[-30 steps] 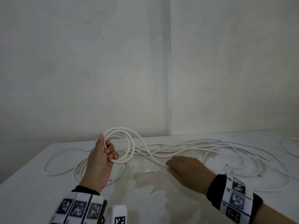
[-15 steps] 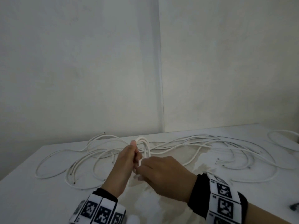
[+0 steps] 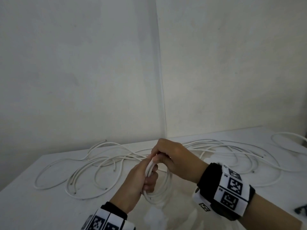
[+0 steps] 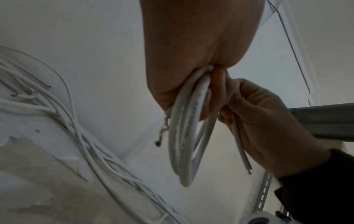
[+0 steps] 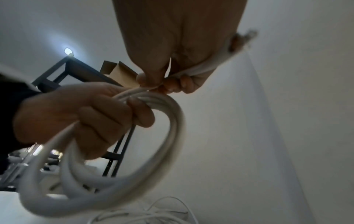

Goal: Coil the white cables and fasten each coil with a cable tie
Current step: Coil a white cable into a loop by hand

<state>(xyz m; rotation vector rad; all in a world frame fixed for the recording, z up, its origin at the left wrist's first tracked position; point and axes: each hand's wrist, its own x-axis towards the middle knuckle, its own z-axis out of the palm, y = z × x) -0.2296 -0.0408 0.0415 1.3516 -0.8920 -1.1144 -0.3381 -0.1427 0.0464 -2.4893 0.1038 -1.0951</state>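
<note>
A small coil of white cable (image 3: pixel 160 195) hangs above the white table (image 3: pixel 33 205) in the head view. My left hand (image 3: pixel 150 178) grips one side of the coil with its fingers curled round the strands. My right hand (image 3: pixel 159 157) is just above it and pinches the cable where it meets the top of the coil. In the left wrist view the coil (image 4: pixel 184 136) hangs edge-on below my left hand (image 4: pixel 208 94), and a short free cable end (image 4: pixel 240 150) sticks out under my right hand (image 4: pixel 254 118). The right wrist view shows the coil (image 5: pixel 172 133) blurred. I see no cable tie.
Several loose white cables (image 3: pixel 99 163) lie spread over the table to the left, and more cables (image 3: pixel 235 151) to the right and back. A small dark object (image 3: pixel 301 210) lies at the right edge. Walls meet in a corner behind the table.
My left hand has brought the coil from the left to the centre and turned it edge-on. My right hand has left the table and taken hold of the cable at the coil's top.
</note>
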